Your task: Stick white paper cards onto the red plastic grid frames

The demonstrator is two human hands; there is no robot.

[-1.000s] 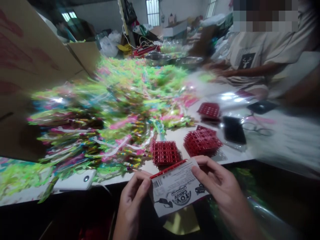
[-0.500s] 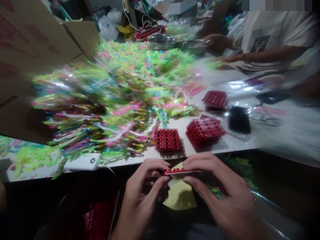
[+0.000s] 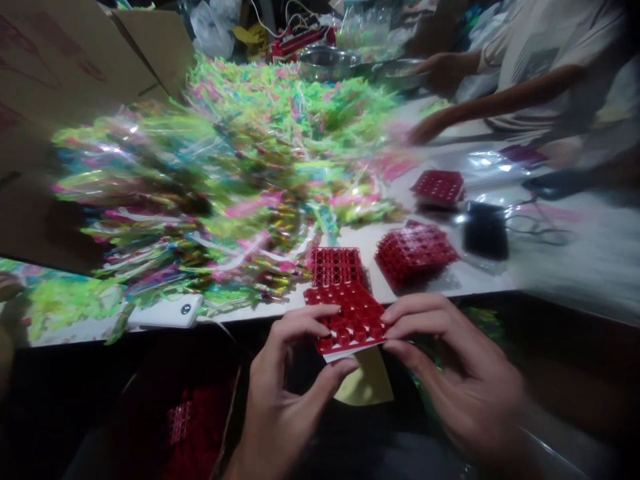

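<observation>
White worktable (image 3: 356,236) is supporting a multicoloured heap (image 3: 280,113) at left and red lattice stacks (image 3: 416,253) toward the right. Left hand (image 3: 277,383) and right hand (image 3: 460,373) are clamping opposite sides of a red panel (image 3: 350,307) at the near table edge, overlapping the nearest stack (image 3: 336,263) in view. The panel is now presenting its studded face upward; one second earlier, its card (image 3: 345,355) was showing print. This turn is apparently leaving the red side accessible for handling. The print is facing away; only a white edge is showing. Fingers are masking both side margins. Blur is obscuring a co-worker's hand (image 3: 427,127) at far right.
</observation>
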